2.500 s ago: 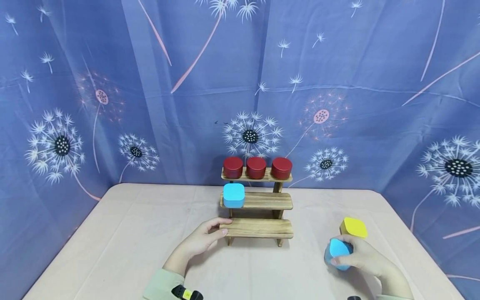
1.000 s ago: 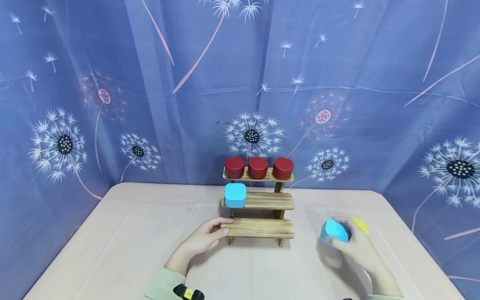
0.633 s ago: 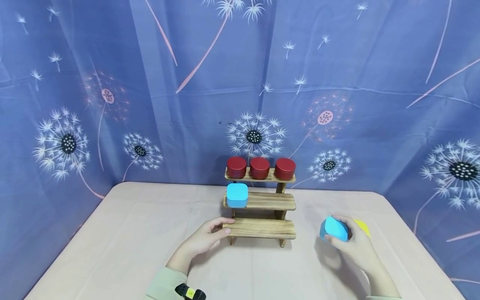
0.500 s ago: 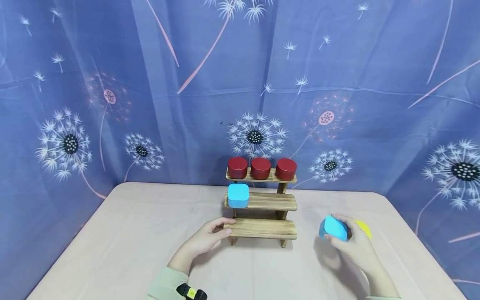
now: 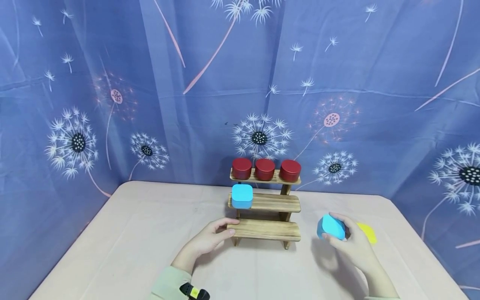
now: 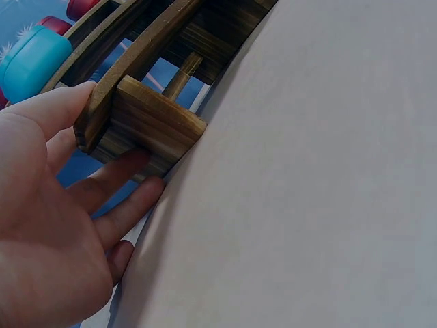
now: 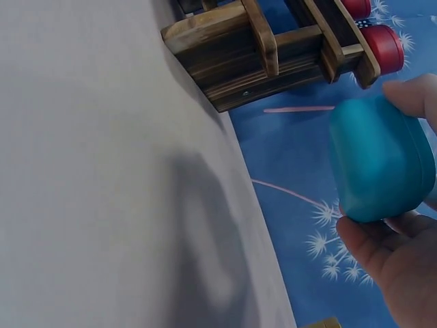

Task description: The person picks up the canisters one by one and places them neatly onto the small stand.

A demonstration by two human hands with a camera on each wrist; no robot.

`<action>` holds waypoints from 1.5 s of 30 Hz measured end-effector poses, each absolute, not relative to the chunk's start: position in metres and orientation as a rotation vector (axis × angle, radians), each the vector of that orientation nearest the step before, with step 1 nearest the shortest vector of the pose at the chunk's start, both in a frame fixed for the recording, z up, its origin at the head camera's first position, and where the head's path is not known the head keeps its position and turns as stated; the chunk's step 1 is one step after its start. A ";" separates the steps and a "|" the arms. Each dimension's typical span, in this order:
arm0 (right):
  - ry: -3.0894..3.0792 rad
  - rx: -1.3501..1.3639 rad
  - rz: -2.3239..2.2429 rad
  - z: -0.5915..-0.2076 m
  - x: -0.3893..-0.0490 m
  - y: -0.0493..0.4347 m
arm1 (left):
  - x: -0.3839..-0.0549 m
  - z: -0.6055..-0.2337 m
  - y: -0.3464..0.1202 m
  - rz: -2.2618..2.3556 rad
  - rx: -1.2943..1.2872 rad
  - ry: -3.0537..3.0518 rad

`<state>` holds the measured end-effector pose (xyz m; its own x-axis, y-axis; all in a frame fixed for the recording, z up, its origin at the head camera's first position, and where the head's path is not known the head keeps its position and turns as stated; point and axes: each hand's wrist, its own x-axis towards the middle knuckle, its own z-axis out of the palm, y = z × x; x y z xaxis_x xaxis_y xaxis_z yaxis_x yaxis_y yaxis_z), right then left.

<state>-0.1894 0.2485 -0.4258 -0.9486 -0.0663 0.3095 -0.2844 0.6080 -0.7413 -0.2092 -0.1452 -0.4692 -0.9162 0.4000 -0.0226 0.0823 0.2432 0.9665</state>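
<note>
My right hand [image 5: 352, 243] holds a blue rounded-square tin [image 5: 331, 227] between thumb and fingers, raised over the table with its shadow below. The right wrist view shows this tin [image 7: 379, 157] tilted, thumb above and fingers underneath. Across the table, the left hand [image 5: 206, 239] grips the left end of the lowest board of a three-step wooden stand [image 5: 266, 230]. Its other fingers touch the stand's side leg [image 6: 147, 126]. A second blue tin [image 5: 242, 196] sits at the left end of the middle step. Behind my right hand, a yellow tin [image 5: 367, 232] is partly hidden.
Three round red tins, left [image 5: 241, 168], middle [image 5: 264, 169] and right [image 5: 290, 171], line the top step. A blue curtain [image 5: 202, 125] with dandelion prints hangs behind the pale cloth-covered table [image 5: 146, 233].
My right hand has lifted the blue tin and carried it farther back, now partly covering the yellow tin. The left hand stays on the stand. The head view has turned slightly left.
</note>
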 end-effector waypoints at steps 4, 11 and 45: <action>-2.575 0.307 1.269 -0.425 -0.191 0.247 | -0.209 -0.469 -0.145 1.714 0.454 2.263; -2.558 0.330 1.263 -0.422 -0.194 0.243 | -0.209 -0.468 -0.146 1.724 0.462 2.223; -2.390 0.449 1.446 -0.408 -0.209 0.205 | -0.209 -0.473 -0.142 1.632 0.552 2.277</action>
<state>-0.2086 0.2051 -0.4083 -0.9023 -0.1046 0.4183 -0.4191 0.4410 -0.7936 -0.2089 -0.1424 -0.4728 -0.8861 0.4634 -0.0085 0.1407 0.2865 0.9477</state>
